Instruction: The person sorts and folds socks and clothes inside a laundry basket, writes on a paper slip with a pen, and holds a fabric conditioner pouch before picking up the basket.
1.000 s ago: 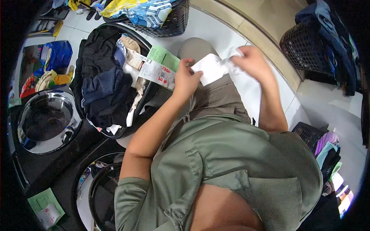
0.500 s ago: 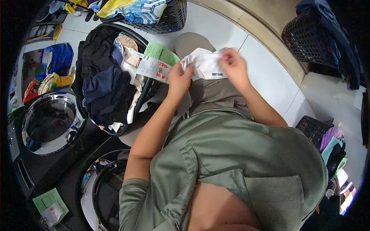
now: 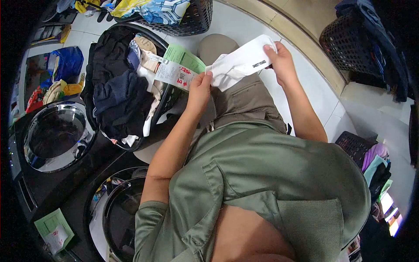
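Observation:
A white sock (image 3: 239, 63) with small dark lettering is stretched out above my lap. My left hand (image 3: 199, 89) pinches one end of it, and my right hand (image 3: 281, 63) grips the other end near the lettering, thumb on top. Close beside my left hand, a green and white paper slip (image 3: 176, 75) with red writing lies at the rim of a black laundry basket (image 3: 162, 102). Dark clothes (image 3: 120, 94) fill that basket, with some pale garments along its near side.
Two round machine doors (image 3: 56, 135) (image 3: 126, 218) stand at the left, with another green slip (image 3: 54, 229) by the lower one. More baskets of clothes stand at the top (image 3: 198, 19), upper right (image 3: 338, 43) and right (image 3: 351, 144). A grey-brown stool top (image 3: 216, 46) shows beyond the sock.
The sock, bunched shorter before, is now pulled out long and slanted up to the right. My right hand has moved up and right; my left hand stays nearly in place.

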Tool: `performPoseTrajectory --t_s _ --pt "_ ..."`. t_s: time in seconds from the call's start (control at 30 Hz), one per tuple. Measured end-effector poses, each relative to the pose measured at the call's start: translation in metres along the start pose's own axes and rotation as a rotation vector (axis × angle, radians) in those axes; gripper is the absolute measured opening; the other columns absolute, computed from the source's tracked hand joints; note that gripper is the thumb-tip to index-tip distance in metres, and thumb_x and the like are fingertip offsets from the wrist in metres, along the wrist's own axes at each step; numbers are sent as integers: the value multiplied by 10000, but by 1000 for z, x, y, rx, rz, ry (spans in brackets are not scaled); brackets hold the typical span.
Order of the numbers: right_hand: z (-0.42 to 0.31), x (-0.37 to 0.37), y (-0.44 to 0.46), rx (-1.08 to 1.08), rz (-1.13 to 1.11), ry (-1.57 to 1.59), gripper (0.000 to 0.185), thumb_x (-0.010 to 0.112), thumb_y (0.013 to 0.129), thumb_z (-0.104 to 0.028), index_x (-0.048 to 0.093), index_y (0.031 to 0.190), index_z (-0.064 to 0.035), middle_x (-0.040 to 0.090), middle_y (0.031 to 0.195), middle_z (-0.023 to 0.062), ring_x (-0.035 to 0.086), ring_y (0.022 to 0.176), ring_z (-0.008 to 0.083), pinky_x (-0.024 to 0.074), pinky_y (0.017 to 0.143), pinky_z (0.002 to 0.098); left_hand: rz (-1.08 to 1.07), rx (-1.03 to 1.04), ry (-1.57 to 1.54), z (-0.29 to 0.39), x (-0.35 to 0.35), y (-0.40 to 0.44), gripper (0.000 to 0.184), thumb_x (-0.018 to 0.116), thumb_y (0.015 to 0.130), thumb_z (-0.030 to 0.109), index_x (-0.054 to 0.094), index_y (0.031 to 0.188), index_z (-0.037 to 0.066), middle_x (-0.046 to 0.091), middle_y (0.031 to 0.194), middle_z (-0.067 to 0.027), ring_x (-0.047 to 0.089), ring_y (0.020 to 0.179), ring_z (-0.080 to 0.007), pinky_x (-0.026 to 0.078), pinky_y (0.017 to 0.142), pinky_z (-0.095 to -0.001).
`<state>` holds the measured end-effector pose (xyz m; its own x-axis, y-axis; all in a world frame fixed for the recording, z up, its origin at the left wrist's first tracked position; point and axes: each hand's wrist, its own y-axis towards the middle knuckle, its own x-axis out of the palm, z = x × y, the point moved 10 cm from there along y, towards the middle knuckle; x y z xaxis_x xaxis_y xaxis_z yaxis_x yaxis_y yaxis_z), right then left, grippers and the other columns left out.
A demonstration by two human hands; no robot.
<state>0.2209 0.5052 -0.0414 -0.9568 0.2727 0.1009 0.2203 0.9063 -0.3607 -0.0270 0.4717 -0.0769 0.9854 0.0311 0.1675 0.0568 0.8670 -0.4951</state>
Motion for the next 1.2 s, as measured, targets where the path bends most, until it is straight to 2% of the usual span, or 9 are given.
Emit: performPoseTrajectory --t_s 0.1,0.2,0.27,0.4,0.77,0.83,0.97,1.13,1.2 --pt "-49 14 -31 -771 428 -1067 270 601 754 -162 513 959 -11 564 813 152 541 668 362 454 656 396 60 -12 -49 -3 -5 -5 218 507 870 235 583 829 34 505 667 39 407 567 -55 338 534 -209" --pt "-69 70 -75 -888 85 -812 281 617 740 -163 527 958 -9 546 829 152 551 676 325 459 650 377 28 -37 -74 0 0 -12 206 510 869 219 578 823 31 500 663 37 413 571 -58 341 540 -204" --pt "-37 107 -79 -555 -313 -583 268 646 718 -172 555 900 2 543 800 142 556 664 281 462 624 345 -26 -56 -85 4 8 -18 195 513 867 206 580 835 26 524 679 22 432 585 -63 352 555 -199" --pt "-23 115 -71 -366 -306 -538 250 669 701 -187 577 819 13 540 758 129 552 633 228 453 592 297 3 -71 -446 16 20 -29 189 547 850 202 586 855 17 561 707 0 476 601 -68 390 573 -201" --pt "-25 112 -77 -570 -253 -613 136 585 745 -116 585 818 -2 577 773 112 570 653 255 454 607 338 -78 -168 -354 -6 15 -9 116 614 801 137 550 765 47 540 670 -1 481 587 -70 438 576 -212" --pt "29 96 -57 50 -290 13 126 514 817 -96 567 892 -10 599 897 117 591 770 247 468 709 359 -47 -218 -505 -15 15 -4 156 486 867 113 514 964 -6 584 947 -100 581 847 -169 488 761 -290" --pt "54 92 -61 599 -269 842 241 440 863 -91 462 1084 1 561 1047 139 531 1013 264 420 889 435 -204 -313 -853 -8 35 -12 299 433 885 135 436 1130 -36 516 1137 -170 511 1066 -250 436 896 -388" --pt "13 100 -55 439 -441 839 247 468 865 -131 479 1090 -30 573 1011 96 551 955 208 435 855 349 -463 -313 -1032 17 66 -33 369 433 894 213 420 1184 -14 499 1182 -136 487 1097 -242 398 932 -381" --pt "-4 84 -39 173 -321 390 168 490 841 -99 529 982 -17 577 924 82 559 873 179 451 777 308 -621 -425 -780 19 76 -53 422 499 862 256 431 1186 -7 503 1180 -129 493 1088 -216 397 925 -342"
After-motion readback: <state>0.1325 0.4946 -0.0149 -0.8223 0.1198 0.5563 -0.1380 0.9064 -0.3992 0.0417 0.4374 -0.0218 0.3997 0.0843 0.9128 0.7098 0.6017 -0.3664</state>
